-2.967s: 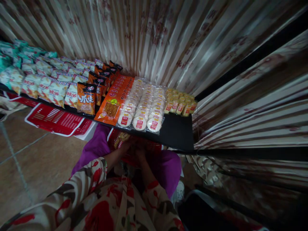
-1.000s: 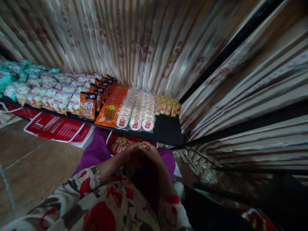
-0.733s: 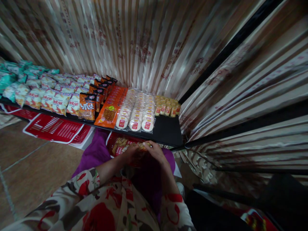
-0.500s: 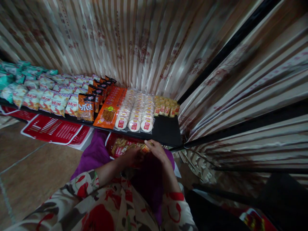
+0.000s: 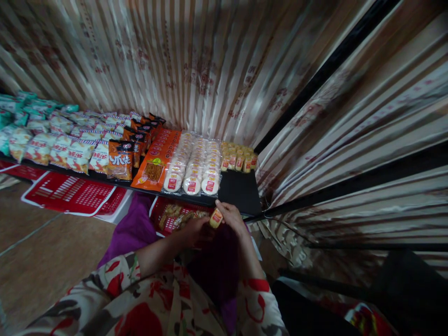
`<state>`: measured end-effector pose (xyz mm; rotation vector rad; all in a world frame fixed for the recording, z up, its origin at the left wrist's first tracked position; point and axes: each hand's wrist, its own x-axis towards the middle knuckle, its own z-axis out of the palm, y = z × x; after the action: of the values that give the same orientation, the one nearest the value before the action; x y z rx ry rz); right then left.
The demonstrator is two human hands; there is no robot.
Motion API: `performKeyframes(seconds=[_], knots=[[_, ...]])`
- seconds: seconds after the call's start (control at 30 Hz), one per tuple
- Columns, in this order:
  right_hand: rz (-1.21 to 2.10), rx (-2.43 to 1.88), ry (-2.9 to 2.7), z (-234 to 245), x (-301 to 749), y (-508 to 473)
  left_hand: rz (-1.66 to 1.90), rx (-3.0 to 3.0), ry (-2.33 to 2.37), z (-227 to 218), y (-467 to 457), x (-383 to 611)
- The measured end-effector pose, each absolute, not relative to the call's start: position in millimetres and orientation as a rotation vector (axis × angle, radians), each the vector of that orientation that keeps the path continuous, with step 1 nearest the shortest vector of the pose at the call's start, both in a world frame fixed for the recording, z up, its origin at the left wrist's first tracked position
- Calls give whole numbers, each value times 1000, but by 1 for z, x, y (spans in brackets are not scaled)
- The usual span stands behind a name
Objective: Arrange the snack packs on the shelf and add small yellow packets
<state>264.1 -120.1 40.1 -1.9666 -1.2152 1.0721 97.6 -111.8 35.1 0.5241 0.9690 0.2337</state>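
Between my hands, above the right side of a red basket [image 5: 152, 215], is a small yellow snack pack [image 5: 216, 218] with a red and white label. My right hand [image 5: 231, 217] pinches it from the right, thumb near its top. My left hand [image 5: 194, 232] is closed at its lower left side, with most of the fingers in shadow. More wrapped snacks [image 5: 172, 210] of a similar yellow-brown lie in the basket. On the black shelf [image 5: 240, 189] just beyond, matching yellow packs [image 5: 239, 161] stand in rows at the right end.
Left of the yellow packs are rows of white round crackers [image 5: 192, 185], an orange bag [image 5: 154, 168], orange-black bags [image 5: 121, 158], white snack bags [image 5: 81, 154] and teal bags [image 5: 38, 106]. A red basket [image 5: 70, 191] is below the shelf. Black poles [image 5: 350, 183] and striped curtains [image 5: 210, 60] border it.
The yellow snack pack has come up and turned, so its label shows clearly between my hands. The view has shifted slightly.
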Motion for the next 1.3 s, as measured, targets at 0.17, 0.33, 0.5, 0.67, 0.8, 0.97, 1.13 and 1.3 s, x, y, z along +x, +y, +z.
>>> performKeyframes(seconds=[0.17, 0.33, 0.5, 0.67, 0.8, 0.97, 1.13, 1.3], knots=[[1060, -2020, -1113, 45, 271, -115, 269, 583, 924, 50, -113, 99], [1075, -1986, -1014, 46, 278, -113, 297, 659, 931, 54, -111, 107], [1053, -1879, -967, 47, 279, -116, 376, 619, 977, 51, -109, 121], [1017, -1769, -846, 44, 277, -119, 431, 609, 1038, 48, -107, 136], [1004, -1682, -748, 42, 276, -120, 478, 575, 1082, 48, -106, 146], [995, -1587, -660, 38, 276, -122, 532, 563, 1064, 50, -105, 158], [966, -1597, -703, 34, 281, -124, 540, 577, 1067, 53, -101, 168], [917, -1627, -722, 33, 289, -124, 514, 615, 1047, 59, -96, 177]])
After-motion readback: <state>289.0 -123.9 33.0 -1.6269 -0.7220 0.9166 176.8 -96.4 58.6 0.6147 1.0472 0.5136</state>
